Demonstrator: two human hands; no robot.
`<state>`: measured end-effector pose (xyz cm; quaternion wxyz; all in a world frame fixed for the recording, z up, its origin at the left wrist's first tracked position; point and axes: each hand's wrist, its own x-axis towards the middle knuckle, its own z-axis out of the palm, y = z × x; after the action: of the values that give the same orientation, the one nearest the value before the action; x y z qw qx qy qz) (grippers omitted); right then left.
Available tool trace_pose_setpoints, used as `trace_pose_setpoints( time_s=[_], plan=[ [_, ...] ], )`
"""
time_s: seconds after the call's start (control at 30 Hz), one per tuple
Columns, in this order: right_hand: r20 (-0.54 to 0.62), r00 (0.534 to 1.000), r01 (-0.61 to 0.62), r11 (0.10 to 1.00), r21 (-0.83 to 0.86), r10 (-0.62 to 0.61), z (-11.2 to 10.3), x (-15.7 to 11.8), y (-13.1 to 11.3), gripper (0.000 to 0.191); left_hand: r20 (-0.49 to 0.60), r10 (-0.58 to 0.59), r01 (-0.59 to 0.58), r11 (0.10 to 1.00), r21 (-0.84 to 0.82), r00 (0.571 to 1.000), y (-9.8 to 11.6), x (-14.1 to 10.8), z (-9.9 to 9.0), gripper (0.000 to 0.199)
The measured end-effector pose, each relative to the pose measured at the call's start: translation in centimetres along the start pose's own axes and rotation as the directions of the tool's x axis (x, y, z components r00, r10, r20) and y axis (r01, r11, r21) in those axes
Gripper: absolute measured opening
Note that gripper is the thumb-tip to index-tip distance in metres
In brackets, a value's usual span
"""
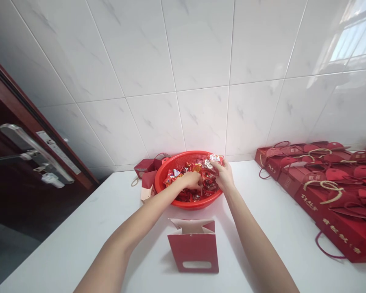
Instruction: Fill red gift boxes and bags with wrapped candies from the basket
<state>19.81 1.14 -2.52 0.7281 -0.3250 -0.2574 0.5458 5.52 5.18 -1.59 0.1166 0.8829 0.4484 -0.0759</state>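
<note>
A red plastic basket (pixel 187 206) full of wrapped candies (pixel 187 197) stands against the wall. My left hand (pixel 192 180) reaches down into it, fingers curled together among the candies; what they grip is hidden. At the basket's right rim my right hand (pixel 224 174) is closed on a few small wrapped candies (pixel 214 160) with red and white wrappers. Between my forearms, nearer to me, an open-topped dark red paper box (pixel 193 249) stands upright. It has a white oval slot low on its front, and neither hand touches it.
Rows of closed red gift boxes (pixel 311 199) with rope handles fill the right side of the white table (pixel 125 240). A few more small boxes (pixel 148 185) sit left of the basket. Behind is a tiled wall (pixel 201 118); a dark door (pixel 15 179) is at the left.
</note>
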Motion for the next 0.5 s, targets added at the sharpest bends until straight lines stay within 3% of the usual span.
trace_pose_setpoints(
  time_s=[0.07, 0.13, 0.23, 0.37, 0.5],
  plan=[
    [0.031, 1.000, 0.006, 1.000, 0.018, -0.007, 0.0, 0.0, -0.2, 0.038, -0.082, -0.007, 0.000, 0.997, -0.082, 0.997, -0.6, -1.0, -0.7, 0.019],
    [0.071, 0.997, -0.009, 0.999, 0.030, 0.007, 0.1, -0.2, -0.5, 0.037, -0.248, -0.034, -0.043, 0.954, -0.296, 0.968, -1.1, -2.5, -1.1, 0.027],
    [0.110, 0.992, -0.061, 0.997, 0.039, 0.056, 0.6, -0.7, -1.3, 0.037, -0.454, -0.141, -0.217, 0.729, -0.649, 0.880, -1.2, -5.2, -1.0, 0.037],
    [0.190, 0.982, -0.009, 1.000, -0.022, 0.013, 1.7, -2.6, -2.8, 0.040, -0.530, -0.281, -0.347, 0.505, -0.790, 0.800, 0.2, -9.1, -0.4, 0.049],
    [0.275, 0.953, 0.182, 0.965, -0.191, -0.125, 2.6, -5.6, -4.4, 0.041, -0.524, -0.332, -0.381, 0.410, -0.829, 0.784, 2.4, -12.3, -0.3, 0.047]
  ],
)
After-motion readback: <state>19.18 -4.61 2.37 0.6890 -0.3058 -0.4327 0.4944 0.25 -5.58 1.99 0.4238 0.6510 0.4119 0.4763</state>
